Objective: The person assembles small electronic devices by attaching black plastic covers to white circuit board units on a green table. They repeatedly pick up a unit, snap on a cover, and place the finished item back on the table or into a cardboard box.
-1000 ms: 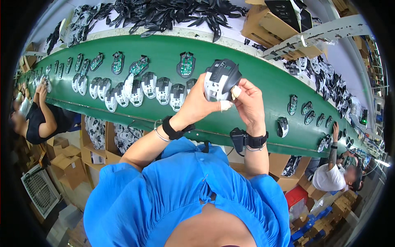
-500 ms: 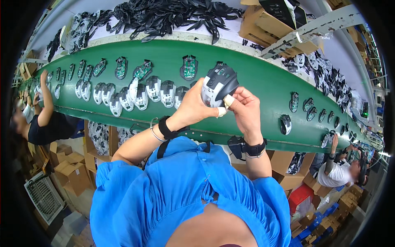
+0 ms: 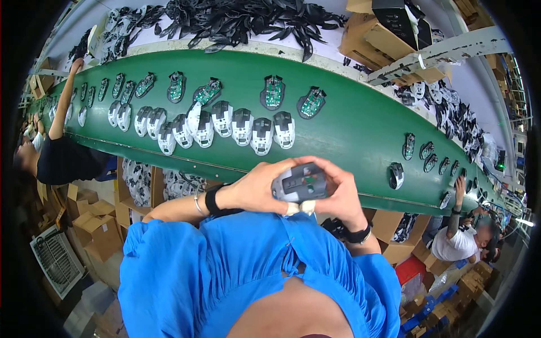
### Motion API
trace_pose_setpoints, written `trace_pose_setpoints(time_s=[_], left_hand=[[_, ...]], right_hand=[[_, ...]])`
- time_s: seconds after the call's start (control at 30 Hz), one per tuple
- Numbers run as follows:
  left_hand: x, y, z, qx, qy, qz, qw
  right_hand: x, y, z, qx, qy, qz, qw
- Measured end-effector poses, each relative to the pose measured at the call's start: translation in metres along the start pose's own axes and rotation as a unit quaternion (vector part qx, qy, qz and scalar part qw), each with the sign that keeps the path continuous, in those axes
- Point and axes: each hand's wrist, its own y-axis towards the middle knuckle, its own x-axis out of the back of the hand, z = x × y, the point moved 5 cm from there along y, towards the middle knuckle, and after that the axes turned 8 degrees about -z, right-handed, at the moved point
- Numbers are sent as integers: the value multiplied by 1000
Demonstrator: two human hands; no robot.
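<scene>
Your left grip (image 3: 252,188) and right grip (image 3: 344,197) are both clamped on one dark mouse (image 3: 298,185), just below the centre of the frame. The thumbs meet along its lower edge; the fingers wrap round its ends. Pale covers (image 3: 307,207) sit on the thumb tips: if they are slick, an uneven squeeze could make the mouse twist or slip. Green shows through gaps in its top, so a fingertip pressed there could damage the inside, and a lopsided push could leave the casing crooked. How well it is seated, I cannot tell.

The mouse shows over the near edge of the green counter (image 3: 349,141), so a slip could drop it toward you, off the surface.

Left of centre, white-and-black mice (image 3: 262,135) lie in a close row; a low sweep of your left wrist could jostle them. Above them, boards (image 3: 311,103) lie face up in dark shells, bare to anything dropped.

At the right, a lone mouse (image 3: 397,176) lies well apart, near the counter's edge, where a careless elbow could catch it.
</scene>
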Motion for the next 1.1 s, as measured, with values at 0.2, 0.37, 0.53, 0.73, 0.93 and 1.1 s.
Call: trace_pose_setpoints(time_s=[0.2,0.37,0.53,0.73,0.93,1.1], left_hand=[[2,-9,-11,17,-34,2,999],[25,46,38,87,-166,11,982],[28,42,77,256,-602,-46,755],[69,44,117,208,-596,-216,745],[103,57,111,240,-482,-272,797],[113,56,123,228,-444,-295,815]], right_hand=[[-10,-8,5,61,40,-1,997],[14,50,10,264,-251,-126,923],[-15,74,13,408,-437,-96,796],[55,220,-9,175,-260,-220,924],[123,381,-72,41,-597,-289,747],[163,380,-84,67,-683,-302,662]])
